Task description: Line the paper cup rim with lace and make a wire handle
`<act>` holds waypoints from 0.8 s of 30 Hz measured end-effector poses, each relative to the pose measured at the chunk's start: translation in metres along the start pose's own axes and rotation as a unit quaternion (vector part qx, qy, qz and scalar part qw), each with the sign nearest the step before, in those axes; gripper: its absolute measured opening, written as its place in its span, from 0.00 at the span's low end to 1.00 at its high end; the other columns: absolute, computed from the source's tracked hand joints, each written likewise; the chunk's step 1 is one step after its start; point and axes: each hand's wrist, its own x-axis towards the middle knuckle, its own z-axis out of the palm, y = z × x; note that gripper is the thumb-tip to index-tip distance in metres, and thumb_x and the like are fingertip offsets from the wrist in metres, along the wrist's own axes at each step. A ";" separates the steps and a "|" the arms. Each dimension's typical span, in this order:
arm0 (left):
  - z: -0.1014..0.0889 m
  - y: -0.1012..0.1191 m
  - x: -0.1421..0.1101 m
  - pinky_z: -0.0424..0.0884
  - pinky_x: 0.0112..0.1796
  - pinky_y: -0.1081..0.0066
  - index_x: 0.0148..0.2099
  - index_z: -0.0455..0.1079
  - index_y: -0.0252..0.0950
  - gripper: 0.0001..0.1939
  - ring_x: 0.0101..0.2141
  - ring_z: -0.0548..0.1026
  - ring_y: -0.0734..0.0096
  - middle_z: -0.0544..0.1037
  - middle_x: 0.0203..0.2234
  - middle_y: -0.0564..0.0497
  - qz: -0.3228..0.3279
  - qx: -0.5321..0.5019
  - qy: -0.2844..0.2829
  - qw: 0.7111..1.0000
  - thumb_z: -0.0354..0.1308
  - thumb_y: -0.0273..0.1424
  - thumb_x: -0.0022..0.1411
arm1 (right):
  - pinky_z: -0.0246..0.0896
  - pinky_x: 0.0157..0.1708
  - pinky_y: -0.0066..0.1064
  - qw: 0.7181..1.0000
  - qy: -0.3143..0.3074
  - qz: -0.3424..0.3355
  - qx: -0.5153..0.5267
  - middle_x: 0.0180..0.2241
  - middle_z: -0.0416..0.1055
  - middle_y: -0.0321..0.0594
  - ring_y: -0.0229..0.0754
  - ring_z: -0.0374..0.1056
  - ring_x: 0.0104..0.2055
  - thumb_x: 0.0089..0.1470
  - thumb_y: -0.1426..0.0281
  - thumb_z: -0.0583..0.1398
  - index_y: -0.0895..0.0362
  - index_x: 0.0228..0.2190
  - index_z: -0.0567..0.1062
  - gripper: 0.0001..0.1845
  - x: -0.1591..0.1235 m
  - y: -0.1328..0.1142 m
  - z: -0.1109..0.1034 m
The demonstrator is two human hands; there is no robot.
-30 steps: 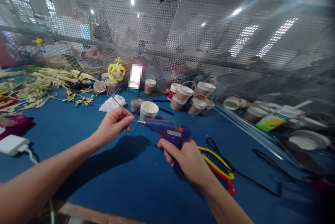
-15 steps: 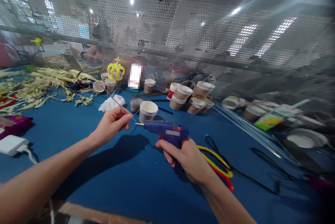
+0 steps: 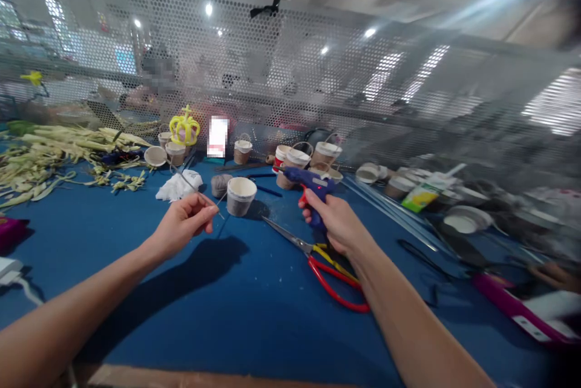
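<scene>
My left hand (image 3: 184,223) pinches a thin grey strand (image 3: 184,178), cord or wire; one end sticks out towards the upper left, the other past the fingertips. Close by on the right stands a small pot (image 3: 240,199) with a white rim, beside a ball of grey twine (image 3: 220,186). My right hand (image 3: 342,224) is wrapped round the grip of a blue glue gun (image 3: 313,182), its nozzle towards the left and a finger at the red trigger. Below the gun lie scissors (image 3: 336,285) with red and yellow handles, partly hidden by my right forearm.
Several small pots with handles (image 3: 327,154) stand behind the glue gun. A crumpled white cloth (image 3: 179,186), a yellow crown (image 3: 184,128) and pale dried husks (image 3: 63,146) are on the left. Clear rods (image 3: 394,212) and a purple power strip (image 3: 512,306) lie right. A perforated screen (image 3: 254,61) rises behind.
The glue gun has moved away from the strand, to the right and farther back, in my right hand. The scissors' blades are now uncovered. My left hand still pinches the strand. The view has shifted right.
</scene>
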 end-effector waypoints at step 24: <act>0.015 0.011 -0.013 0.57 0.21 0.78 0.27 0.61 0.32 0.09 0.17 0.64 0.81 0.67 0.15 0.57 -0.027 0.076 -0.236 0.968 0.53 0.33 0.55 | 0.61 0.37 0.29 0.915 -0.309 -0.230 -0.118 0.36 0.70 0.42 0.39 0.66 0.37 0.50 0.63 0.56 0.59 0.42 0.71 0.18 -0.035 -0.025 0.045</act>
